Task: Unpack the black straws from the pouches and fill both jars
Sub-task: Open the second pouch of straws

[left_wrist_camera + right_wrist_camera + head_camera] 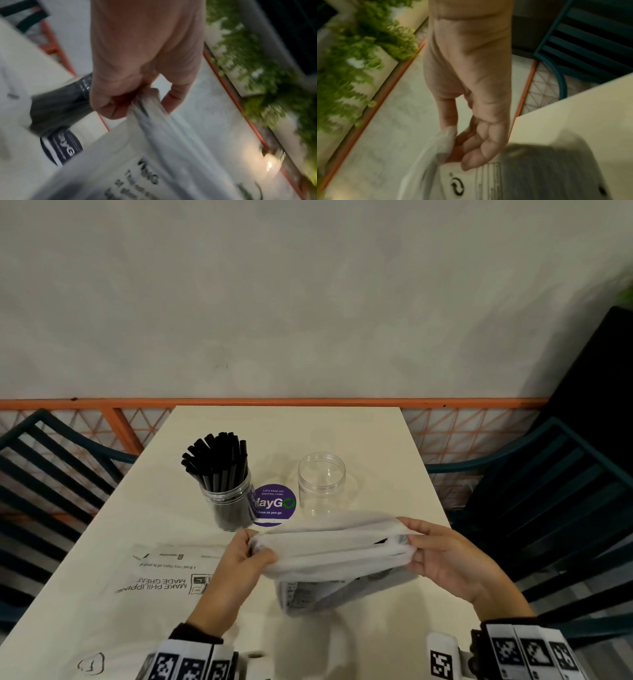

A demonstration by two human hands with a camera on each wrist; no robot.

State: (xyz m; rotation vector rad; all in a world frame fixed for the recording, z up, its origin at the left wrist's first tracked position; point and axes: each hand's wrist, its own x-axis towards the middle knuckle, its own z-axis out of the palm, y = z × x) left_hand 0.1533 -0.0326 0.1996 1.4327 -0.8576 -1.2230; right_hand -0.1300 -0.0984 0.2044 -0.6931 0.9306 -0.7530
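Note:
A white plastic pouch (335,556) is held above the table's near edge. My left hand (239,559) pinches its left end and my right hand (442,556) grips its right end, stretching the top. A dark gap shows in the pouch's mouth near the right hand. The left wrist view shows the left hand (135,100) pinching the bunched pouch (154,142). In the right wrist view the right hand (462,146) holds the pouch edge (443,143). A clear jar (229,501) at left is packed with black straws (215,460). A second clear jar (321,484) stands empty to its right.
A flat empty white pouch (161,573) with printed text lies on the cream table (376,433) at left. A round purple sticker (274,504) sits between the jars. Dark teal chairs (561,501) flank the table, with an orange railing (308,402) behind.

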